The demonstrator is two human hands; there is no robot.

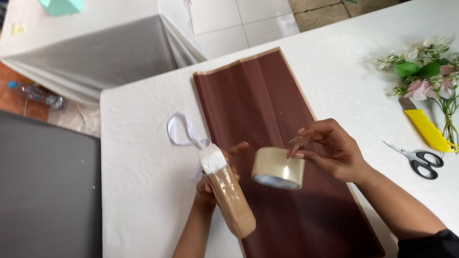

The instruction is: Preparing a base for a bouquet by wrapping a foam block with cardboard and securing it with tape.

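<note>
My left hand (213,184) grips a tan paper-wrapped bundle (229,198) with white tissue at its top and a white ribbon loop (180,130) hanging from it. A roll of clear tape (278,167) hangs just right of the bundle. My right hand (330,149) pinches the tape's loose end above the roll. Both hands hover over a long dark brown wrapping sheet (267,100) lying on the white table (143,181).
Black-handled scissors (420,160) and a yellow-handled knife (425,126) lie at the right, beside a bunch of pink and white flowers (425,71). Another white-covered table (95,43) stands at the upper left, a grey surface (48,191) at the left.
</note>
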